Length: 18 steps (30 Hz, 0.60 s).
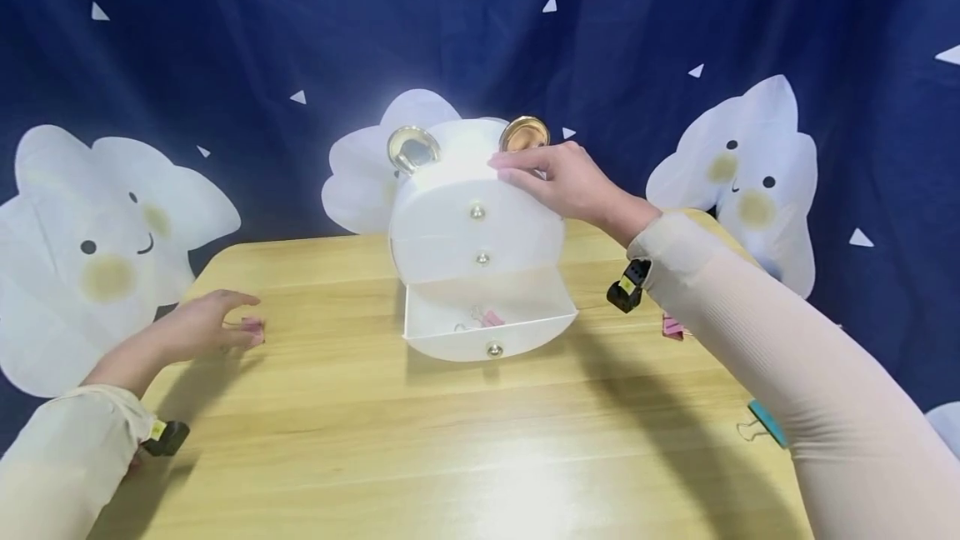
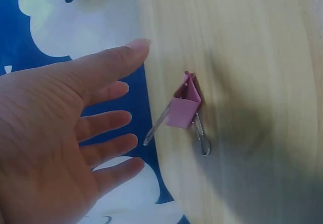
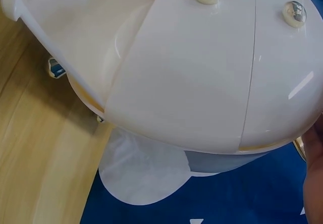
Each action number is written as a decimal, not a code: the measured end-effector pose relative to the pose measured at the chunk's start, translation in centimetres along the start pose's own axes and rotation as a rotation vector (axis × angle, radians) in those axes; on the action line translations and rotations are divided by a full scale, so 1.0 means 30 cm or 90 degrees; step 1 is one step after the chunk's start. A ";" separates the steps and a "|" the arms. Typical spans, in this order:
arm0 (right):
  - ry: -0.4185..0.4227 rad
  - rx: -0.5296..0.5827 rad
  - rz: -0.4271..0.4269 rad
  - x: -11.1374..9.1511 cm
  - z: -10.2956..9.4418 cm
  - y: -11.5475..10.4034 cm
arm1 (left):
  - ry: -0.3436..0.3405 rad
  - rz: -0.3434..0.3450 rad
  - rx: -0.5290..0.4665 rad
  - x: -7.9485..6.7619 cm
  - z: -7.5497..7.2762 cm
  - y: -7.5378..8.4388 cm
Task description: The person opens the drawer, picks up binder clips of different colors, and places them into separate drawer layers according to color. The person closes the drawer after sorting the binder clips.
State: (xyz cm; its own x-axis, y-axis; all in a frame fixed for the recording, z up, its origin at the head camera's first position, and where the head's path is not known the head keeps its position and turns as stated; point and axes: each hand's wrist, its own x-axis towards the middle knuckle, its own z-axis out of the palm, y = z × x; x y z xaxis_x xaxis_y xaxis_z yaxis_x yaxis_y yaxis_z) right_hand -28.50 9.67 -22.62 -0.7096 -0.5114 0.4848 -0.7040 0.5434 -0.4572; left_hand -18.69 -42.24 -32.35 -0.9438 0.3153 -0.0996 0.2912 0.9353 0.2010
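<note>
A white drawer box [image 1: 442, 227] with gold ears and round gold knobs stands on the wooden table. Its bottom drawer [image 1: 450, 347] is pulled out, and a pink binder clip [image 1: 491, 319] lies inside. My right hand [image 1: 581, 182] rests on the box top beside the right ear [image 1: 525, 133], fingers extended; only its edge enters the right wrist view. Over at the table's left side, my left hand [image 2: 50, 128] is spread beside another pink binder clip [image 2: 183, 113]. That clip lies on the table, its wire handles splayed, with nothing between my fingers.
On the right side of the table [image 1: 337, 440] lie a teal binder clip [image 1: 768, 423] and a pink clip [image 1: 672, 327], close to my right arm. A dark blue curtain [image 1: 300, 15] with white cloud shapes hangs behind the table.
</note>
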 end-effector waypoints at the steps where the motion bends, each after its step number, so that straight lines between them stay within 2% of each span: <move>1: -0.004 -0.002 -0.001 0.000 -0.001 0.000 | -0.004 0.003 -0.002 0.004 0.007 -0.002; 6: -0.011 -0.012 -0.010 -0.005 -0.001 -0.002 | -0.029 0.007 -0.007 0.024 0.036 -0.009; 11: 0.017 -0.024 -0.033 -0.005 0.004 -0.007 | -0.045 0.022 -0.008 0.043 0.052 -0.016; 18: 0.032 -0.040 -0.035 0.001 0.017 -0.021 | -0.043 0.010 0.044 0.036 0.059 -0.027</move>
State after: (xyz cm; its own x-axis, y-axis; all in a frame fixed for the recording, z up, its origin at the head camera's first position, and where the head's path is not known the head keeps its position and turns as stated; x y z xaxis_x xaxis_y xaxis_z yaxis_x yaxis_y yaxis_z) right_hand -28.08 8.96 -22.70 -0.6660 -0.5090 0.5453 -0.7379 0.5566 -0.3817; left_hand -19.66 -42.37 -34.34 -0.9268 0.3383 -0.1631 0.3186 0.9381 0.1357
